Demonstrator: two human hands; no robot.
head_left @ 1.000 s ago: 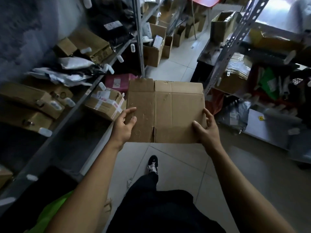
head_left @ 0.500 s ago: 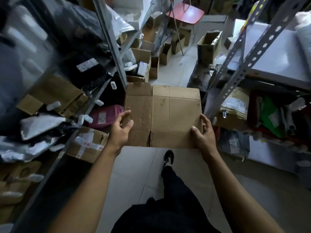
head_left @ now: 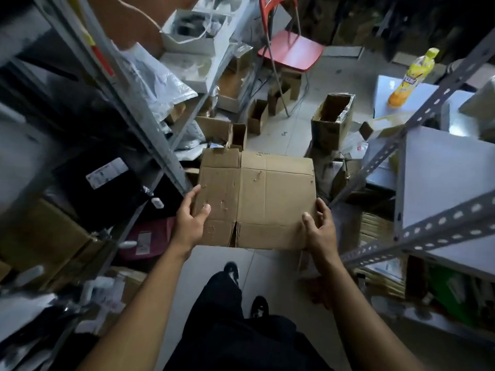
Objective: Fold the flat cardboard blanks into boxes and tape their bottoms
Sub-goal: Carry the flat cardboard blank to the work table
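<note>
I hold a flat brown cardboard blank [head_left: 265,199] level in front of me above the floor, its creased flaps toward and away from me. My left hand [head_left: 190,220] grips its left edge, thumb on top and fingers underneath. On the right edge, my right hand [head_left: 320,228] pinches the blank near its near corner, thumb on top. No tape is in view.
Metal shelving [head_left: 139,124] packed with parcels stands close on the left, another rack [head_left: 439,226] close on the right. Several open small boxes [head_left: 332,121] sit on the tiled floor ahead, with a red chair [head_left: 292,52] behind. A yellow bottle [head_left: 412,79] stands on the right shelf.
My view has swung forward along the aisle, bringing the red chair and yellow bottle into sight. Both hands keep the same hold on the blank.
</note>
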